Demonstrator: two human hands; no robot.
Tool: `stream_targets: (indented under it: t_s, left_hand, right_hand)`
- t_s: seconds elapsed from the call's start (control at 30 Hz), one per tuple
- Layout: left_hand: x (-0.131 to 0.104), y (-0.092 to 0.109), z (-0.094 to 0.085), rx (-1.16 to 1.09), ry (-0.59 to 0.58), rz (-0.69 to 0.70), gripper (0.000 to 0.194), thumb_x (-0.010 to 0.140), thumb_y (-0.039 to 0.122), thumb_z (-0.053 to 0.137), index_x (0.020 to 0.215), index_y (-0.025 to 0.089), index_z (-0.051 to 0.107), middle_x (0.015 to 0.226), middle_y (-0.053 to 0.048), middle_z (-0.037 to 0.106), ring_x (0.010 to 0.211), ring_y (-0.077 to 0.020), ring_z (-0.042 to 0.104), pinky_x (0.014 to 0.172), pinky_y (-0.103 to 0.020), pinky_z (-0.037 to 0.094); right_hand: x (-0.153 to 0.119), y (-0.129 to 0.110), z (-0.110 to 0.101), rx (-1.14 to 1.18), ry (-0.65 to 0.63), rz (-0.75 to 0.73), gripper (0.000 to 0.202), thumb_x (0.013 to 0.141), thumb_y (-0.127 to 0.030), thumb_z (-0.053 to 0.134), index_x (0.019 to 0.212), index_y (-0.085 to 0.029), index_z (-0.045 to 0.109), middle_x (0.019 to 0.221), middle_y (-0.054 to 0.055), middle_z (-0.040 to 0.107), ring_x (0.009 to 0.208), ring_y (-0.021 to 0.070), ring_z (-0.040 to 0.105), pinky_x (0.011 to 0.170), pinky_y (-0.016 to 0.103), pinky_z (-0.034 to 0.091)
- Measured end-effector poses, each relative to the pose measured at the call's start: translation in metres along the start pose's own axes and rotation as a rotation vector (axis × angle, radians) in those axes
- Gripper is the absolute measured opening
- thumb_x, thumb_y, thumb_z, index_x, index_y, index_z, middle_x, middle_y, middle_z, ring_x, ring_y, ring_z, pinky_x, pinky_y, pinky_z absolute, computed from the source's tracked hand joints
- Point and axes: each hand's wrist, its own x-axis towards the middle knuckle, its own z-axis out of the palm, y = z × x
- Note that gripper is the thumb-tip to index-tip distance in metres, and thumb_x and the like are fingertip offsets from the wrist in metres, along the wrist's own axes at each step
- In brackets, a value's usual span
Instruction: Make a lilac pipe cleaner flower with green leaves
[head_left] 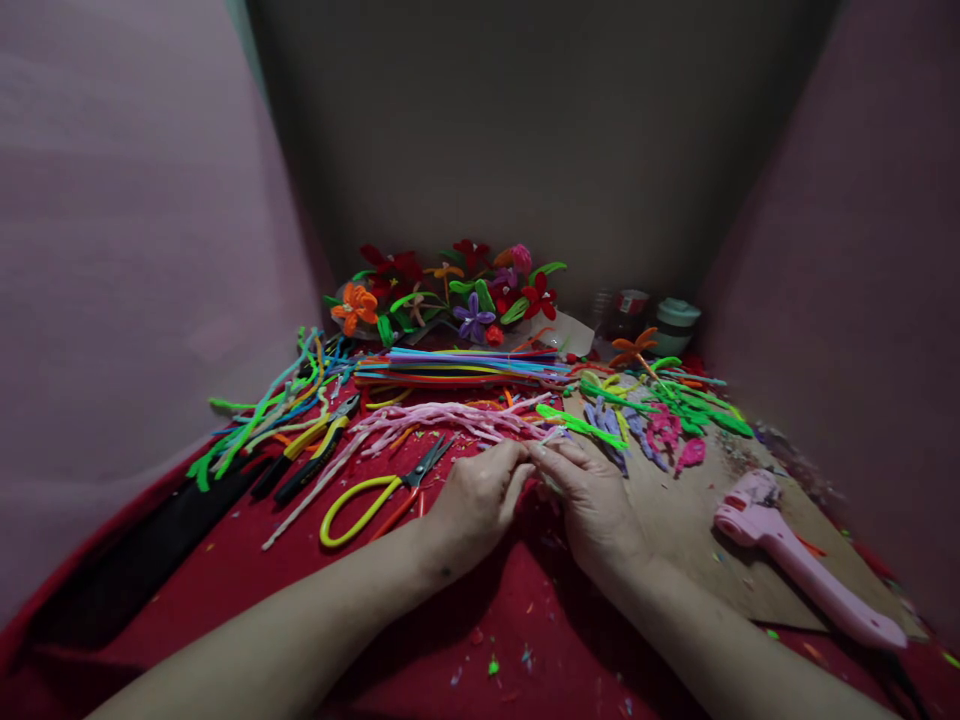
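Note:
My left hand (484, 490) and my right hand (596, 505) meet at the middle of the red cloth, fingertips pinched together. Whatever lies between the fingers is too small and too covered to name; a pale bit shows just above them. Directly beyond the hands lies a bundle of pale pink pipe cleaners (431, 418). Scissors with one yellow handle (361, 512) rest left of my left hand, blades pointing away. Purple looped pipe-cleaner pieces (606, 425) lie beyond my right hand, beside bright green ones (581, 424).
Yellow-and-black pliers (319, 450) lie at left near green pipe cleaners (225, 450). Straight multicoloured pipe cleaners (465, 365) lie farther back, before finished pipe-cleaner flowers (472, 318). At right, a pink glue gun (814, 575) rests on a brown board (675, 530). A lidded jar (676, 325) stands behind.

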Motion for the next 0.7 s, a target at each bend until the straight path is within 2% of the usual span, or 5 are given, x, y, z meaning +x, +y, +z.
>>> stream_targets:
  t_s: [0.1, 0.2, 0.37, 0.47, 0.7]
  left_hand:
    - [-0.002, -0.004, 0.0, 0.126, 0.005, 0.127, 0.017, 0.089, 0.015, 0.037, 0.088, 0.014, 0.054, 0.076, -0.006, 0.061, 0.067, -0.0133, 0.057, 0.063, -0.024, 0.043]
    - [-0.002, -0.001, -0.001, 0.093, 0.021, 0.1, 0.015, 0.088, 0.014, 0.039, 0.085, 0.015, 0.054, 0.07, -0.003, 0.058, 0.062, -0.0115, 0.055, 0.06, -0.023, 0.041]
    - [0.003, 0.011, -0.006, -0.245, -0.036, -0.217, 0.02, 0.089, 0.021, 0.038, 0.073, 0.017, 0.05, 0.049, 0.006, 0.045, 0.041, -0.0064, 0.043, 0.046, -0.018, 0.036]
    - [0.007, 0.015, -0.01, -0.482, -0.061, -0.387, 0.023, 0.088, 0.031, 0.041, 0.07, 0.018, 0.047, 0.05, 0.007, 0.045, 0.035, -0.0045, 0.04, 0.037, -0.016, 0.032]
    - [0.013, 0.019, -0.015, -0.739, -0.116, -0.563, 0.021, 0.082, 0.034, 0.05, 0.074, 0.015, 0.05, 0.054, 0.006, 0.051, 0.03, -0.0032, 0.039, 0.03, -0.014, 0.03]
  right_hand:
    - [-0.002, -0.001, 0.001, -0.037, -0.004, 0.021, 0.018, 0.073, -0.027, 0.066, 0.061, -0.015, 0.061, 0.06, -0.004, 0.044, 0.055, 0.0089, 0.034, 0.052, 0.025, 0.027]
    - [-0.003, -0.004, 0.001, -0.056, -0.012, -0.009, 0.02, 0.073, -0.027, 0.067, 0.058, -0.016, 0.059, 0.06, -0.004, 0.042, 0.057, 0.0093, 0.034, 0.053, 0.025, 0.028]
    - [0.0, -0.004, 0.0, -0.116, -0.078, -0.083, 0.017, 0.075, -0.028, 0.065, 0.062, -0.017, 0.064, 0.068, -0.002, 0.05, 0.067, 0.0125, 0.044, 0.064, 0.027, 0.035]
    - [0.001, -0.005, -0.002, -0.144, -0.133, -0.087, 0.02, 0.078, -0.031, 0.061, 0.063, -0.018, 0.064, 0.072, 0.0, 0.053, 0.071, 0.0145, 0.047, 0.068, 0.028, 0.037]
    - [0.002, -0.01, -0.004, -0.197, -0.126, -0.138, 0.022, 0.077, -0.025, 0.058, 0.056, -0.019, 0.06, 0.068, -0.001, 0.051, 0.071, 0.0151, 0.044, 0.072, 0.028, 0.036]
